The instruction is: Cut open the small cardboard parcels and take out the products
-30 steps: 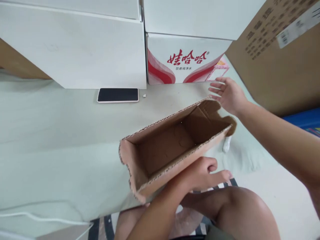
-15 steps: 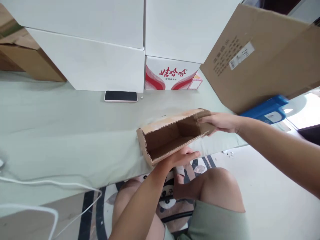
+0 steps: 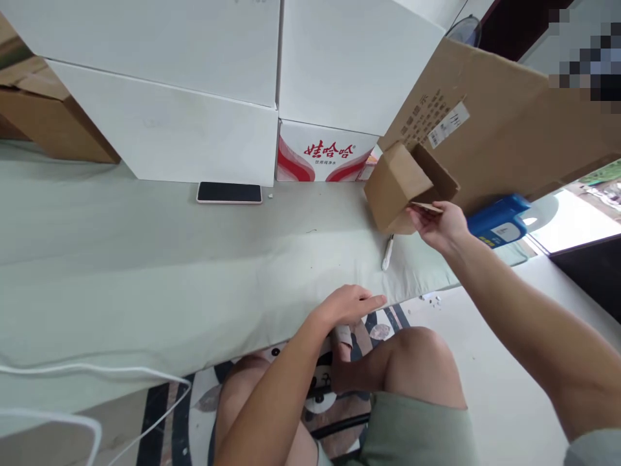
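A small brown cardboard box (image 3: 392,184) stands at the right side of the cloth-covered surface, tilted, with its flaps apart. My right hand (image 3: 440,225) grips a flap at its near right side, thumb and fingers closed on the cardboard. Just below the box lies a slim white-handled tool (image 3: 387,254), its upper end dark and its kind unclear. My left hand (image 3: 350,304) rests at the front edge of the cloth with its fingers stretched out. It holds nothing.
White panels (image 3: 208,123) and a red-and-white carton (image 3: 324,155) line the back. A phone (image 3: 229,193) lies before them. At the right stand a large cardboard sheet (image 3: 490,129) and a blue bottle (image 3: 502,220). A white cable (image 3: 97,370) runs along the left.
My right hand has carried the cardboard box away to the right and back, turning it. The white-handled tool now shows on the cloth. My left hand has stayed at the edge.
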The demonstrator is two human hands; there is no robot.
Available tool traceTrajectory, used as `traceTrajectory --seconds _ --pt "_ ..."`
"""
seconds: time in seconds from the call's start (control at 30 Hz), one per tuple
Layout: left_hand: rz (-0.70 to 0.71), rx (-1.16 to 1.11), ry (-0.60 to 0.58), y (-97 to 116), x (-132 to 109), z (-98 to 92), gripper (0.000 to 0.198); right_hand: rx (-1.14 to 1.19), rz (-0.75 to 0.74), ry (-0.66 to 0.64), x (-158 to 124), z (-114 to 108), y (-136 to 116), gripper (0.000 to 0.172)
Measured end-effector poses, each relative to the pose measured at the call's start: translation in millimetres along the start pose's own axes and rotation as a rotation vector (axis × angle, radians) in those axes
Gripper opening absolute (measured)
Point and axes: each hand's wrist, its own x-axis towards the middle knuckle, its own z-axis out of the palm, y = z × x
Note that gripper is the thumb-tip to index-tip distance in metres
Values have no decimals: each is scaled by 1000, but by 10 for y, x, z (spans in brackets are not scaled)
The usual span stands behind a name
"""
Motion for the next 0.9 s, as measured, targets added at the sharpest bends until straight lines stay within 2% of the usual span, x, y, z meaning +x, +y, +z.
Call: traceTrajectory --seconds 0.1,0.2,0.37,0.47,0.6,0.7,0.8,0.9 --pt "-8 16 -8 -11 22 10 56 28 29 104 371 245 59 24" --pt "-33 77 -22 -9 25 12 57 35 35 147 654 420 77 23" --pt "-128 300 21 8 28 9 52 -12 16 155 1058 547 70 22" --pt "-170 317 0 12 25 2 52 -84 21 126 1298 619 31 28" --pt "-179 270 -18 -9 41 -3 52 -210 68 19 1574 762 -84 44" --pt "-173 247 -16 -40 78 -5 56 -349 97 -135 1665 844 -128 62" --pt "-160 231 -27 -53 110 -16 58 -564 126 -311 1585 861 -64 72" --pt "-143 205 -40 -41 100 -27 58 -716 186 -389 1355 839 73 67"
